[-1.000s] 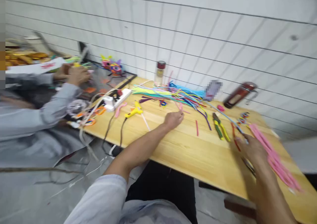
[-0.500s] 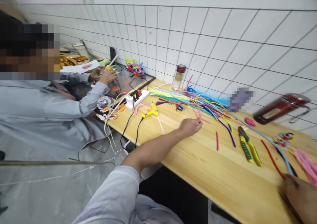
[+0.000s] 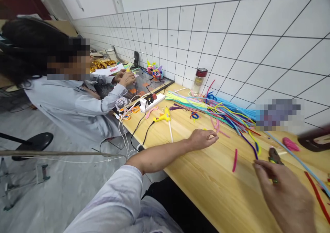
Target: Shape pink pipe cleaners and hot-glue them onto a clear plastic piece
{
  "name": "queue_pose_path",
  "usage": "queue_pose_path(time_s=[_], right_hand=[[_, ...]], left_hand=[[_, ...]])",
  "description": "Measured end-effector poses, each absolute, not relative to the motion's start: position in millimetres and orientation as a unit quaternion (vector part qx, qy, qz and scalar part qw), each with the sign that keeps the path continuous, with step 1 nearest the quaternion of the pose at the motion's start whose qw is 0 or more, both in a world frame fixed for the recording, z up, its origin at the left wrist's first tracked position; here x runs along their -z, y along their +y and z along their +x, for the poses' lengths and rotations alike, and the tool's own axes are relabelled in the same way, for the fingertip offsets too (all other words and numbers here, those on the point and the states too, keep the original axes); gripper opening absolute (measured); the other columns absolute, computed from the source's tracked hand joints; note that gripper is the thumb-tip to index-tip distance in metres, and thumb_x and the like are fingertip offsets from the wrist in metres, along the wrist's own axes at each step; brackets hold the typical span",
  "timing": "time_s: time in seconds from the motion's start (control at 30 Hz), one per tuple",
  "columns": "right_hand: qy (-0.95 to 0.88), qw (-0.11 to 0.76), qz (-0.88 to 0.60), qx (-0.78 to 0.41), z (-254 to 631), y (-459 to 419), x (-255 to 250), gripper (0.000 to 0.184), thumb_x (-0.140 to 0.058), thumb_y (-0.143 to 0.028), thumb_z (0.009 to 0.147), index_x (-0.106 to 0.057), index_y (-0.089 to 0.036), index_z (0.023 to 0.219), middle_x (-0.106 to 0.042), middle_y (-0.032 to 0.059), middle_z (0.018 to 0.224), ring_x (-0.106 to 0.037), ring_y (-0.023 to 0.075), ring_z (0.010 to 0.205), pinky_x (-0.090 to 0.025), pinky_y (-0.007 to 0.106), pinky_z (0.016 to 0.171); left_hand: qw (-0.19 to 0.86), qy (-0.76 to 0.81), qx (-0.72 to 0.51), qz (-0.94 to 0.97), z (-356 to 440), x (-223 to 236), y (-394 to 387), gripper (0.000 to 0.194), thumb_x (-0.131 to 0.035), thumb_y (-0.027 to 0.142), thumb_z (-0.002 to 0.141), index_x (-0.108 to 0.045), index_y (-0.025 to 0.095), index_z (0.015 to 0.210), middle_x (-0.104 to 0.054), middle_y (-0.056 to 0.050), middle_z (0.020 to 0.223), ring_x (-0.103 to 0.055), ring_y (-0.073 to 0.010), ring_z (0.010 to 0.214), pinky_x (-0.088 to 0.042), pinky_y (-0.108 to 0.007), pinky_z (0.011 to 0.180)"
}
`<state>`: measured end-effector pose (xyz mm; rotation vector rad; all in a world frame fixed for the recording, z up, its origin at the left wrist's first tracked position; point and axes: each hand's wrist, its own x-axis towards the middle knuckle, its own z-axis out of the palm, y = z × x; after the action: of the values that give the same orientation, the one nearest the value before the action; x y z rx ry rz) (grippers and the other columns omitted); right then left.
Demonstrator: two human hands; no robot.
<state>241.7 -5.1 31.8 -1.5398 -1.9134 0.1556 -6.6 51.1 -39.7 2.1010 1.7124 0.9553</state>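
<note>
My left hand (image 3: 202, 139) hovers low over the table with thumb and fingers curled together at the tips. Whatever may be between them is too small to make out. Just beyond its fingertips lies a bent pink pipe cleaner (image 3: 216, 124). Thumb and forefinger of my right hand (image 3: 286, 191) meet at the near end of a dark purple pipe cleaner (image 3: 249, 144), which runs back to the bundle. Behind that hand are the pliers (image 3: 274, 154), mostly hidden. A short dark pink pipe cleaner piece (image 3: 234, 160) lies between my hands.
A yellow glue gun (image 3: 163, 116) and a white power strip (image 3: 156, 101) with cords sit left. Along the wall stand a glass bottle (image 3: 199, 81) and a pipe cleaner bundle (image 3: 190, 100). A dark red flask (image 3: 317, 138) lies right. A co-worker's hands (image 3: 126, 77) work at far left.
The view has shifted, so more shows on the left. My right hand has come leftward from the red pipe cleaner to the purple one's end, covering part of the pliers. My left hand stays near the pink one.
</note>
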Motion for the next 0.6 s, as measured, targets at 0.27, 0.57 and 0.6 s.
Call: queue_pose_path(time_s=[0.27,0.57,0.6], right_hand=[[-0.809,0.246,-0.531,-0.063,195.3,-13.2,27.1,0.031,-0.037,-0.039,0.091,-0.066,-0.030,0.097,-0.081,0.0079,0.099,-0.078,0.0309,0.080,-0.056,0.044,0.063],[-0.744,0.314,-0.571,-0.148,209.2,-2.6,29.0,0.031,-0.047,-0.046,0.079,-0.072,-0.031,0.089,-0.079,0.0034,0.077,-0.076,0.0289,0.070,-0.058,0.041,0.065],[-0.734,0.312,-0.583,-0.151,212.1,-1.7,28.0,0.034,-0.047,-0.048,0.077,-0.073,-0.029,0.089,-0.078,0.0038,0.076,-0.076,0.0286,0.070,-0.058,0.040,0.066]], left_hand=[[0.142,0.582,-0.335,0.727,-4.7,35.0,46.0,0.023,-0.062,0.037,0.097,-0.078,0.022,0.105,-0.082,-0.004,0.088,-0.078,-0.0193,0.085,-0.052,-0.025,0.073],[0.162,0.529,-0.339,0.761,11.5,32.5,40.0,0.031,-0.061,0.047,0.098,-0.078,0.024,0.109,-0.082,-0.004,0.089,-0.079,-0.0213,0.089,-0.055,-0.027,0.076],[0.173,0.526,-0.333,0.764,13.2,31.7,39.1,0.033,-0.060,0.048,0.098,-0.077,0.024,0.112,-0.083,-0.004,0.091,-0.079,-0.0219,0.092,-0.056,-0.028,0.078]])
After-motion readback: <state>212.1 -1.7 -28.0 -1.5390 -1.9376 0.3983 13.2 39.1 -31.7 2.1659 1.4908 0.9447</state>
